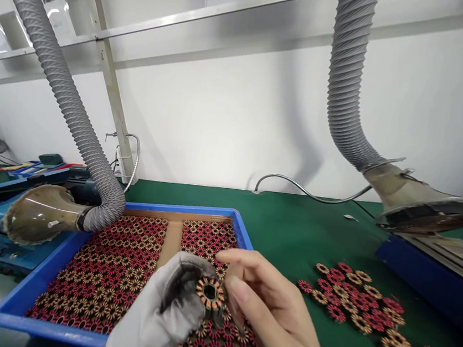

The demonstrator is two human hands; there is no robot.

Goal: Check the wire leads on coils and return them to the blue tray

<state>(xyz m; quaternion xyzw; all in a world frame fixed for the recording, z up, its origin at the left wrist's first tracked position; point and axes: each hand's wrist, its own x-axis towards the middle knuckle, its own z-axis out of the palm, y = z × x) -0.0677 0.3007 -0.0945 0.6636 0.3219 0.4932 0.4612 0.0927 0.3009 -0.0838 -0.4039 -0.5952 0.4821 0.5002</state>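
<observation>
My left hand (161, 307), in a grey-white glove, holds a copper-wound motor stator (210, 293) between its fingers. The stator is a small ring with a round hole, its face tilted towards me. Just to its right is my bare right hand (271, 317), with the thumb bent in against curled fingers and the index finger reaching over. Whatever may lie between those fingertips is too small to make out. Beneath both hands stands a blue tray (245, 233) filled with rows of red and copper-coloured stators (120, 267).
A loose pile of red and copper stators (355, 299) lies on the green tabletop (287, 235) at right. Grey extraction hoses end in hoods, one hood (38, 215) left and another hood (424, 201) right above a blue box (424, 279). A cardboard strip (171, 239) divides the tray.
</observation>
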